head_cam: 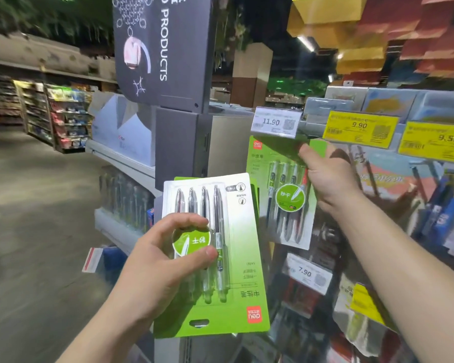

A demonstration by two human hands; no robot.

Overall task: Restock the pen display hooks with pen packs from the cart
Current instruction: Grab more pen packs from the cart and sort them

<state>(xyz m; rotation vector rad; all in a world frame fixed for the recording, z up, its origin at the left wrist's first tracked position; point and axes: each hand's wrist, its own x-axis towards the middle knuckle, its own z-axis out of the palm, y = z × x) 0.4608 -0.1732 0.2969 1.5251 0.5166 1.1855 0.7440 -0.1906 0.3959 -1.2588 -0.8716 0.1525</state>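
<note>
My left hand [165, 260] grips a green and white pen pack [228, 260] upside down, its hang hole at the bottom; a second green pack seems to lie behind it. My right hand [325, 176] is raised to the display and pinches the top of another green pen pack [281, 195], which hangs upright just under the white 11.90 price tag [275, 123]. The hook itself is hidden behind the tag and my fingers. The cart is out of view.
Yellow price tags 9.90 [361, 128] and 9.50 [435, 141] line the shelf rail to the right, with a 7.90 tag [308, 273] lower down. A grey sign post [178, 142] stands just left of the display. An open aisle floor [37, 205] stretches left.
</note>
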